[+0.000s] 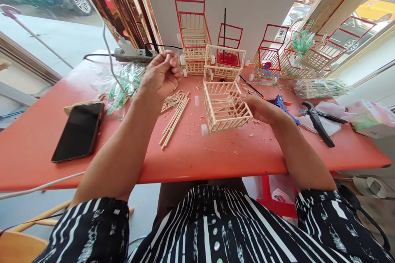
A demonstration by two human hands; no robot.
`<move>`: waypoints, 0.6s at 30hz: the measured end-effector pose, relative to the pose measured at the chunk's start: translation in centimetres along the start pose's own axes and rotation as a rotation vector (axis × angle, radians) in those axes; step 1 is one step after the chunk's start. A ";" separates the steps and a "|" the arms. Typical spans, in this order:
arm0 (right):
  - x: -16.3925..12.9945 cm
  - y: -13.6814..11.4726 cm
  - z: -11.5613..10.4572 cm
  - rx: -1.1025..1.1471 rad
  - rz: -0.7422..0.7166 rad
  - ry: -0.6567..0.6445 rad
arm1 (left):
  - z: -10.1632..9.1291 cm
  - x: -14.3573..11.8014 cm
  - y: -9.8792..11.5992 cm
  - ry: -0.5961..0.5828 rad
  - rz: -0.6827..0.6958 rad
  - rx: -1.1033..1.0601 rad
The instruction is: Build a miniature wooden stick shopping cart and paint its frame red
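My right hand (261, 109) grips the right side of a small cart built from wooden sticks (212, 109), tilted so its open basket faces me. White wheels (204, 130) show on the cart's left side, and a tall stick handle frame rises at its back. My left hand (163, 73) is raised to the left of the cart, apart from it, with thumb and fingers curled together. Whatever may be between those fingers is too small to make out. Below it lie loose wooden sticks (175, 123) and a heap of short stick pieces (173, 100).
Red-trimmed stick carts (194, 28) stand along the back of the orange table (197, 168). A phone (78, 131) and green-and-white wrappers (123, 84) lie left. Rightward are a blue glue gun (282, 104), black-handled pliers (319, 125), bundled sticks (319, 88) and a tissue pack (373, 117).
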State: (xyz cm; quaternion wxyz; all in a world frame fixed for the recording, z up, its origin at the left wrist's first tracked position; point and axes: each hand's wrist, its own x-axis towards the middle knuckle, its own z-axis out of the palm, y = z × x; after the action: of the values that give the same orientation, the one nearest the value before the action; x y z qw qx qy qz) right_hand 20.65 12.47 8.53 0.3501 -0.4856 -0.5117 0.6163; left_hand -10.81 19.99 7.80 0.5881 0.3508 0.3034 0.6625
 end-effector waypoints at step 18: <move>1.7 0.6 -0.3 0.117 -0.110 0.189 | 2.0 -2.3 0.8 -0.187 -0.147 0.212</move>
State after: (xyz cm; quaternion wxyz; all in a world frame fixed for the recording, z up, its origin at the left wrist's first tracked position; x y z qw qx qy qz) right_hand 20.50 14.00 7.58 0.4579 -0.4914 -0.4653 0.5765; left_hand -9.45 17.63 9.38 0.6205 0.4478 0.3403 0.5465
